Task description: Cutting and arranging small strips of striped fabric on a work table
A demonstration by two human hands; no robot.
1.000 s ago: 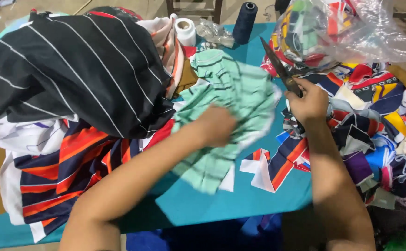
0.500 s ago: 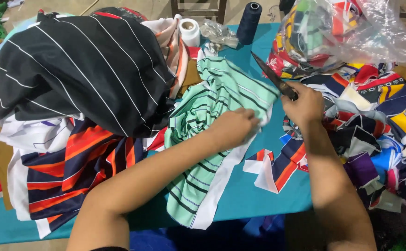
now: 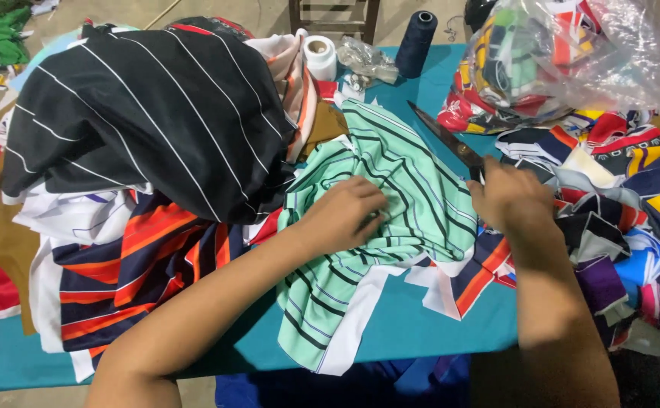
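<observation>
Mint-green striped cloth [image 3: 390, 196]: thin dark and white stripes, rumpled and partly folded, lying at the centre of the teal surface [image 3: 421, 332]. Its lower end runs toward 7 o'clock and overhangs the near edge. White backing shows along its 5 o'clock border.

Scissors [image 3: 451, 143]: dark blades shut, tip pointing to 10 o'clock, lying over the cloth's 2 o'clock edge.

teal-covered table [image 3: 421, 332], bare concrete floor [image 3: 118, 11], wooden chair legs [image 3: 334, 15] behind

We can't see the scissors' handles [image 3: 475, 168], buried under our right hand [image 3: 508, 198]; the plastic bag [image 3: 572, 53] runs off-frame.
</observation>
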